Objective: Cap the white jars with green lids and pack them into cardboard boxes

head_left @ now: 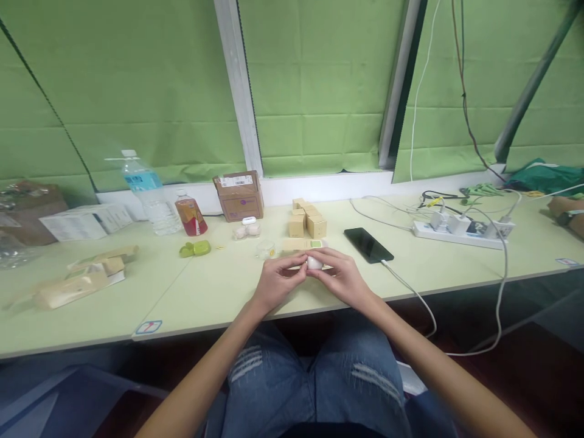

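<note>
Between my hands, just over the front part of the table, is a small white rounded object (314, 263) whose kind I cannot make out. The fingertips of my left hand (279, 283) pinch its left side. From the right, the thumb and fingers of my right hand (342, 278) close round it. Right behind the hands lies a flat tan piece with a green-edged label (314, 244), partly covered by my fingers. A small clear round container (265, 250) stands just behind my left hand. Several small tan cardboard boxes (317, 226) are grouped farther back.
A black phone (368, 244) with a white cable lies to the right, before a power strip (460, 234). Leftward are a lime-green case (194, 249), pink case (247, 230), red-labelled bottle (191, 216), water bottle (152, 194), brown carton (239, 198) and opened packaging (82, 281).
</note>
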`<state>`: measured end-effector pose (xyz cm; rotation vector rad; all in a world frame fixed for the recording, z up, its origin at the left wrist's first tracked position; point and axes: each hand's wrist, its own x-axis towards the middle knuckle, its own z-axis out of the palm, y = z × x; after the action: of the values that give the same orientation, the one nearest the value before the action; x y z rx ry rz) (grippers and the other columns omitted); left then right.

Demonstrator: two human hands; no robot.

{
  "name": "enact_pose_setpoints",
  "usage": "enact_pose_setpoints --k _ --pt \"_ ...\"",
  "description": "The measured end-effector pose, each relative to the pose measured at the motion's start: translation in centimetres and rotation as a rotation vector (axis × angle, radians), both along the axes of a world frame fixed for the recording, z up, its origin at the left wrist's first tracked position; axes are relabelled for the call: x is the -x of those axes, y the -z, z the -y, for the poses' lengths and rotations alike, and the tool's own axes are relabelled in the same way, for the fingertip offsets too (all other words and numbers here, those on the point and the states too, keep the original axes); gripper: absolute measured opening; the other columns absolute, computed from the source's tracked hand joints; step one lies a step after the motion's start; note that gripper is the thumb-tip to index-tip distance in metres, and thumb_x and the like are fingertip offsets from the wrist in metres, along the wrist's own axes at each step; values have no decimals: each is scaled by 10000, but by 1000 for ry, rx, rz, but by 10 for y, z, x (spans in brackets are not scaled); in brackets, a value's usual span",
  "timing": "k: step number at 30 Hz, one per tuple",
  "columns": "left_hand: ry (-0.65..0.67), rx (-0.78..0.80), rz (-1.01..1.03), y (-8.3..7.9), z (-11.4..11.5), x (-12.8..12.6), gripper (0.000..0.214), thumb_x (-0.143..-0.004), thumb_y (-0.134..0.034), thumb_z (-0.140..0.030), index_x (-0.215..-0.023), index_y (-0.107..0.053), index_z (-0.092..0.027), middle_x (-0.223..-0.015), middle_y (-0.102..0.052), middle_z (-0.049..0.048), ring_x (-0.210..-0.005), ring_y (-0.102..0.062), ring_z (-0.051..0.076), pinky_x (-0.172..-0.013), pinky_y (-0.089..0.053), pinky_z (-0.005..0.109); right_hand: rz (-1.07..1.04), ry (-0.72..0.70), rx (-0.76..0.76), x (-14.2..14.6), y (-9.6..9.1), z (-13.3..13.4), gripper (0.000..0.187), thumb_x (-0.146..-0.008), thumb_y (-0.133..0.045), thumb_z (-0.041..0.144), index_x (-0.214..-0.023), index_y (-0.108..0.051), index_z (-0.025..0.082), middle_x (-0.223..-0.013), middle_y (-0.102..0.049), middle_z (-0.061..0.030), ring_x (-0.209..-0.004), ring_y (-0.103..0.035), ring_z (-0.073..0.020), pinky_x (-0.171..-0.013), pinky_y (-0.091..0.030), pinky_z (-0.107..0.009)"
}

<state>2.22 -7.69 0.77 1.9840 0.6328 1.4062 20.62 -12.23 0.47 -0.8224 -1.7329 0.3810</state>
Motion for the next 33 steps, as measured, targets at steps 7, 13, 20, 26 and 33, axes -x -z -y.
enact_pose_setpoints --k 7,13,20,26,33 --pt "33 5 3 -3 1 4 211 -821 -749 -259 -1003 -816 -176 -1133 -771 107 -1060 -754 277 -824 -682 361 -35 8 98 3 -11 4 319 -875 -757 275 -1193 -764 245 -1159 -705 -100 -1104 -676 -238 -716 -656 -278" --pt "49 -50 -10 0 -1 7 214 -824 -742 -222 -1025 -810 -188 -1177 -755 112 -1072 -749 285 -752 -693 333 -25 79 105 8 -14 4 298 -813 -809 169 -1103 -799 234 -1114 -735 -91 -1077 -689 -242 -869 -615 -347" --pt "62 -29 -2 1 -2 8 216 -812 -757 -229 -1016 -811 -183 -1175 -755 116 -1079 -745 293 -778 -691 355 -34 62 95 9 -12 3 328 -810 -799 136 -1127 -791 220 -1147 -722 -105 -1091 -692 -241 -908 -603 -360" --pt "30 40 -12 -2 -1 7 197 -803 -777 -262 -979 -819 -184 -1142 -769 119 -1100 -738 296 -877 -670 398 -14 68 66 9 -11 1 322 -830 -781 137 -1140 -788 225 -1141 -713 -104 -1069 -696 -234 -918 -613 -370" --pt "96 110 -34 -2 -2 8 319 -804 -787 -354 -1068 -775 -175 -1217 -748 137 -1170 -702 297 -921 -648 417 -13 50 18 3 -4 -3 349 -896 -741 324 -1240 -739 268 -1185 -682 -106 -1113 -677 -239 -775 -665 -313"
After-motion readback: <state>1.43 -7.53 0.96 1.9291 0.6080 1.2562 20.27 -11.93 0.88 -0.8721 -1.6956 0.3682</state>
